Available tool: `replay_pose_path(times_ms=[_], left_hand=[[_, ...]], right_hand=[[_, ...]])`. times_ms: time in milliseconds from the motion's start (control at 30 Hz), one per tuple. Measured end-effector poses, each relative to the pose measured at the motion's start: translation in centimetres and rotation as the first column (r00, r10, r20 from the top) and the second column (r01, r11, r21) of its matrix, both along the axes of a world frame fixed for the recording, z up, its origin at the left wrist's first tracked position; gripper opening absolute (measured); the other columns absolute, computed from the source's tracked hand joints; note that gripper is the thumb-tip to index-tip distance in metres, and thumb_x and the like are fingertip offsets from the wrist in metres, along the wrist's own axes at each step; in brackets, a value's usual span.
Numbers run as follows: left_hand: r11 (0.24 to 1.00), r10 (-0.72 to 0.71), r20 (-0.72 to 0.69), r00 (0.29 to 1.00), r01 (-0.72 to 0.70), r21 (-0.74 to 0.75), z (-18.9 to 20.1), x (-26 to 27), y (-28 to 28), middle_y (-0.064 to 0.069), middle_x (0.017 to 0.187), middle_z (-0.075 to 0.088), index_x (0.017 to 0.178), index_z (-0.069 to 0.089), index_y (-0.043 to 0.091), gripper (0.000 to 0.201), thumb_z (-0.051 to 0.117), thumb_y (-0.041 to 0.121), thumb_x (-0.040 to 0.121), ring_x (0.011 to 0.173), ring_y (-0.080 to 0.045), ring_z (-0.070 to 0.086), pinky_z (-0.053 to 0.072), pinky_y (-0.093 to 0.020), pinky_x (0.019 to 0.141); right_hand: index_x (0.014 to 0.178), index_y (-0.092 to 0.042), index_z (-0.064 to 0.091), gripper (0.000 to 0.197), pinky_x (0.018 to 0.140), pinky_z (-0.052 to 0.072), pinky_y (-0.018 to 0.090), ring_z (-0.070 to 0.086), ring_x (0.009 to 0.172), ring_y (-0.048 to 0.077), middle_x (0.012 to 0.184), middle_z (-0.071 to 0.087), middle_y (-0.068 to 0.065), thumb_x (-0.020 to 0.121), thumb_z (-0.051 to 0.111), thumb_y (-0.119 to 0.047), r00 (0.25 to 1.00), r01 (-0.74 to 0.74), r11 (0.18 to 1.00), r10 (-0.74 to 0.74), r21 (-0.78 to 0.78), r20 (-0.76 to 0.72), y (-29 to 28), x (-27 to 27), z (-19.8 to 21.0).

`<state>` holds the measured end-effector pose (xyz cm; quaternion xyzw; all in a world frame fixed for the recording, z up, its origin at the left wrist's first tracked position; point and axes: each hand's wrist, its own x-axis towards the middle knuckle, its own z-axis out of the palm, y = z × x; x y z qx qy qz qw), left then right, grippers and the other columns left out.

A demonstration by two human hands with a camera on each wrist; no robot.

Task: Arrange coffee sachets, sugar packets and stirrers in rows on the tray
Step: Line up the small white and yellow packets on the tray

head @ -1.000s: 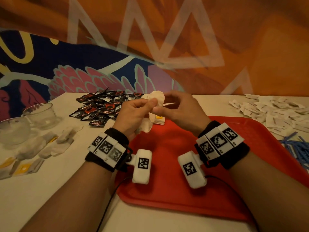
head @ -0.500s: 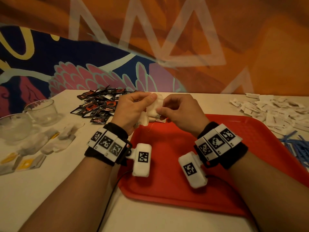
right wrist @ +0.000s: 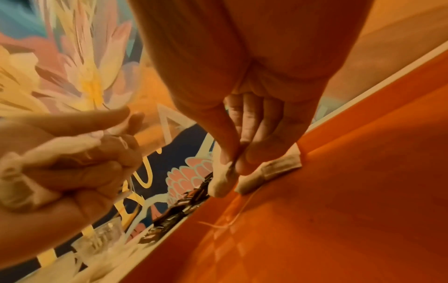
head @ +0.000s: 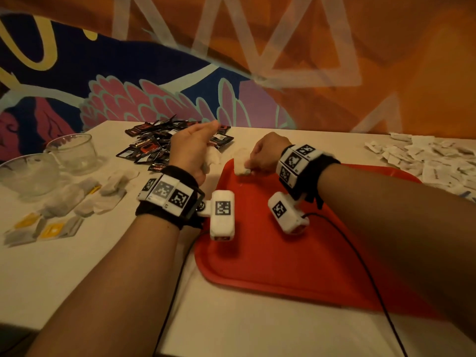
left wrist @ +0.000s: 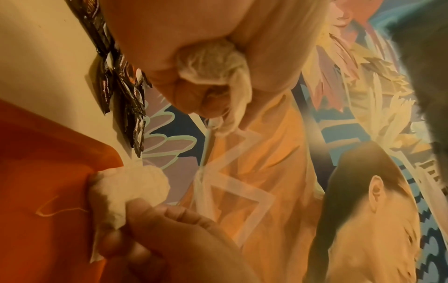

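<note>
My right hand (head: 249,166) pinches a white sachet (head: 240,166) with a string and holds it down on the far left corner of the red tray (head: 296,266). In the right wrist view the thumb and fingers (right wrist: 257,151) pinch that sachet (right wrist: 271,170), which lies on the tray floor (right wrist: 351,210). My left hand (head: 198,153) hovers just left of the tray, gripping a bunch of white sachets (left wrist: 213,63) in its curled fingers. A pile of dark coffee sachets (head: 154,144) lies beyond it. White sugar packets (head: 425,158) are heaped at the far right.
Two glass bowls (head: 72,150) (head: 25,173) stand at the left of the table. More white sachets with yellow tags (head: 77,202) lie spread in front of them. A black cable (head: 360,253) runs over the tray from my right wrist. A painted wall closes the table's far edge.
Both hands were together above the tray's far edge, working on one sachet. They have parted: the right has lowered a sachet onto the tray's far left corner, the left has drawn left with the rest.
</note>
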<state>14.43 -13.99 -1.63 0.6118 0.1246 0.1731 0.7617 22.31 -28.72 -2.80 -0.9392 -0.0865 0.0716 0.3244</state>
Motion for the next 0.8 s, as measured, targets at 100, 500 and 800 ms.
replay_pose_path(times_ms=[100, 500, 800], left_hand=[[1.000, 0.003, -0.019, 1.000, -0.003, -0.005, 0.0, 0.0, 0.1, 0.004, 0.100, 0.068, 0.099, 0.072, 0.024, 0.010, 0.070, 0.028, 0.091, 0.092, -0.013, 0.063, 0.046, -0.022, 0.059], [1.000, -0.016, -0.020, 1.000, 0.016, -0.008, 0.0, 0.0, -0.2, 0.008, 0.080, 0.069, 0.092, 0.070, 0.020, 0.001, 0.069, 0.020, 0.092, 0.071, -0.004, 0.066, 0.052, -0.023, 0.063], [0.991, -0.126, -0.112, 0.986, 0.119, -0.069, -0.3, 0.4, 0.1, 0.003, 0.073, 0.059, 0.092, 0.072, 0.013, 0.046, 0.049, 0.051, 0.100, 0.057, -0.009, 0.050, 0.041, -0.023, 0.052]], right_hand=[[0.098, -0.011, 0.072, 0.042, 0.084, 0.059, 0.040, 0.071, 0.089, 0.025, 0.093, 0.074, 0.007, 0.068, 0.088, -0.037, 0.999, 0.043, 0.993, -0.040, -0.114, 0.030, 0.6, 0.6, -0.3], [0.091, -0.012, 0.056, 0.040, 0.062, 0.043, 0.027, 0.047, 0.061, 0.015, 0.076, 0.053, 0.001, 0.079, 0.079, -0.042, 0.992, -0.006, 0.894, 0.061, -0.447, 0.109, 1.4, 0.5, -0.1], [0.100, -0.008, 0.066, 0.039, 0.073, 0.053, 0.031, 0.066, 0.088, 0.022, 0.093, 0.070, 0.005, 0.086, 0.071, -0.045, 0.987, -0.046, 0.943, 0.093, -0.330, 0.128, 0.3, -0.3, 1.4]])
